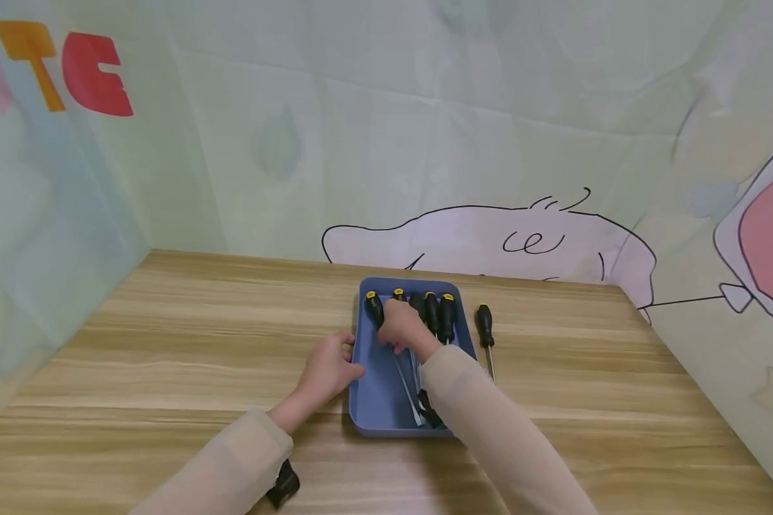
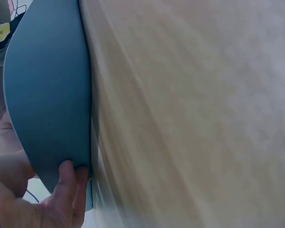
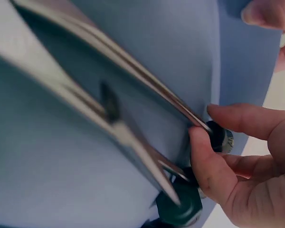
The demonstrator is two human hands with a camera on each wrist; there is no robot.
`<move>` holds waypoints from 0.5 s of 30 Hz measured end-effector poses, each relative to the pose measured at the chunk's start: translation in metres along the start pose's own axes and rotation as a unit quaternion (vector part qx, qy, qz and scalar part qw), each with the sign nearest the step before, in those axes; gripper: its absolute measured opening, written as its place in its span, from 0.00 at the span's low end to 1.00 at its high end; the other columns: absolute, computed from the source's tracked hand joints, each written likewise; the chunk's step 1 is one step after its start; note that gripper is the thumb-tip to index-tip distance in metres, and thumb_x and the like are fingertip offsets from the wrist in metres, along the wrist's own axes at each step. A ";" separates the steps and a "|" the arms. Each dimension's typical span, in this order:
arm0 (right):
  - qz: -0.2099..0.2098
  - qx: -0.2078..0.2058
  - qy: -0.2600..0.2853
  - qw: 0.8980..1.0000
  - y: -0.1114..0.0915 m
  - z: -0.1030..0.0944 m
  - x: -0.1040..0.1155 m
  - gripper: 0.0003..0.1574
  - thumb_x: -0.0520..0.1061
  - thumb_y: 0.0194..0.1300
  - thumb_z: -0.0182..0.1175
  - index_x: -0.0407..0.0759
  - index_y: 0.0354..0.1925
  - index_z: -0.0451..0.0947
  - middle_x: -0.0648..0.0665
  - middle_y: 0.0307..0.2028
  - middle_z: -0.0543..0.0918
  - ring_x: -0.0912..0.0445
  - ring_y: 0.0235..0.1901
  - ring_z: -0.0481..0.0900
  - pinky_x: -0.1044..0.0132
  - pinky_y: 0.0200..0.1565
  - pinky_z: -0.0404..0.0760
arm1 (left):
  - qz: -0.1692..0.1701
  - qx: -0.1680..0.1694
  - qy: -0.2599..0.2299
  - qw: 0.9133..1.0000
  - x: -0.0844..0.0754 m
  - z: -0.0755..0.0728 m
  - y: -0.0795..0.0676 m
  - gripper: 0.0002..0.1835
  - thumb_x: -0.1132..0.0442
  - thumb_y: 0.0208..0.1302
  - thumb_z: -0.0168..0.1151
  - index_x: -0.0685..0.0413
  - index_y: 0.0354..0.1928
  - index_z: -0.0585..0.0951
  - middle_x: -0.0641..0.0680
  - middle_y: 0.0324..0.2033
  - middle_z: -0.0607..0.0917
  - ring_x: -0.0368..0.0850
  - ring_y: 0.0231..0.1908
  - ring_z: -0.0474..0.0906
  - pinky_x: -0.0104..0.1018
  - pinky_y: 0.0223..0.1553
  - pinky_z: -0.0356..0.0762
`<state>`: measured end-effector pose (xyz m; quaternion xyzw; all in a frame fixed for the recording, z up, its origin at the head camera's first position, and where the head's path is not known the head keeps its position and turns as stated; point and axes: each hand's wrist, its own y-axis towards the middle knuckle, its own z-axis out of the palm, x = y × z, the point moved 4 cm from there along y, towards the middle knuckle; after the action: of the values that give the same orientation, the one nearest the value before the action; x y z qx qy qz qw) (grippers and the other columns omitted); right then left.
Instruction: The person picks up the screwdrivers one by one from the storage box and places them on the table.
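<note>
A blue tray (image 1: 376, 400) holds several screwdrivers with black handles, most with yellow ends. My left hand (image 1: 327, 368) grips its left wall, thumb over the rim; in the left wrist view the fingertips (image 2: 66, 178) press against the outside. My right hand (image 1: 404, 325) reaches into the tray. Thumb and forefinger pinch the leftmost screwdriver (image 1: 373, 309) where handle meets shaft, seen close in the right wrist view. Its flat tip points toward me, low in the tray. Beside it lie more screwdrivers (image 1: 447, 315), and one black handle (image 1: 430, 413) lies at the near end, partly behind my right sleeve.
Right of the tray, another screwdriver (image 1: 485, 325) lies on the wooden table (image 1: 219, 322), its shaft toward me. A printed cloth backdrop (image 1: 245, 129) rises behind the table and along both sides. A black device (image 1: 283, 485) sits at my left sleeve.
</note>
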<state>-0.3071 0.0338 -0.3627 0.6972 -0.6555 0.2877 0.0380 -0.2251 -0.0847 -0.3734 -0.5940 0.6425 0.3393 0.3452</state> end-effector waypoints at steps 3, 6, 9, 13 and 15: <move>0.011 0.010 0.001 1.000 0.001 0.004 0.000 0.15 0.31 0.53 0.61 0.31 0.41 0.73 0.40 0.21 0.75 0.54 0.14 0.77 0.68 0.18 0.78 | 0.003 -0.004 0.005 1.000 0.001 0.001 0.001 0.22 0.77 0.41 0.63 0.73 0.45 0.76 0.60 0.25 0.83 0.48 0.27 0.80 0.36 0.25 0.78; 0.020 0.019 0.024 0.999 0.001 0.006 -0.001 0.18 0.31 0.54 0.61 0.31 0.45 0.72 0.38 0.26 0.76 0.53 0.16 0.77 0.67 0.19 0.79 | 0.003 -0.006 0.010 1.000 0.001 0.001 0.001 0.22 0.76 0.41 0.63 0.73 0.44 0.76 0.60 0.25 0.83 0.48 0.27 0.80 0.36 0.25 0.78; 0.023 0.024 0.045 0.998 0.000 0.007 -0.002 0.23 0.31 0.55 0.61 0.31 0.50 0.69 0.37 0.32 0.75 0.52 0.19 0.78 0.66 0.20 0.79 | 0.000 -0.005 0.012 1.000 0.001 0.001 0.001 0.22 0.76 0.41 0.64 0.73 0.44 0.76 0.60 0.25 0.83 0.48 0.27 0.80 0.36 0.26 0.78; 0.025 0.027 0.076 0.996 0.000 0.007 -0.004 0.30 0.31 0.55 0.61 0.32 0.56 0.66 0.36 0.37 0.75 0.52 0.22 0.78 0.66 0.21 0.80 | -0.002 -0.005 0.015 1.000 0.002 0.001 0.001 0.22 0.76 0.41 0.64 0.72 0.45 0.76 0.60 0.25 0.83 0.48 0.27 0.80 0.36 0.26 0.78; 0.028 0.030 0.101 0.994 0.000 0.007 -0.005 0.34 0.30 0.55 0.61 0.32 0.60 0.64 0.36 0.38 0.75 0.52 0.22 0.77 0.65 0.22 0.80 | -0.002 -0.004 0.014 1.000 0.002 0.001 0.002 0.22 0.76 0.42 0.64 0.72 0.45 0.76 0.60 0.26 0.83 0.48 0.28 0.80 0.36 0.26 0.78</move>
<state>-0.3043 0.0355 -0.3704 0.6471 -0.6583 0.3773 0.0746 -0.2269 -0.0846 -0.3757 -0.6012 0.6448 0.3328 0.3347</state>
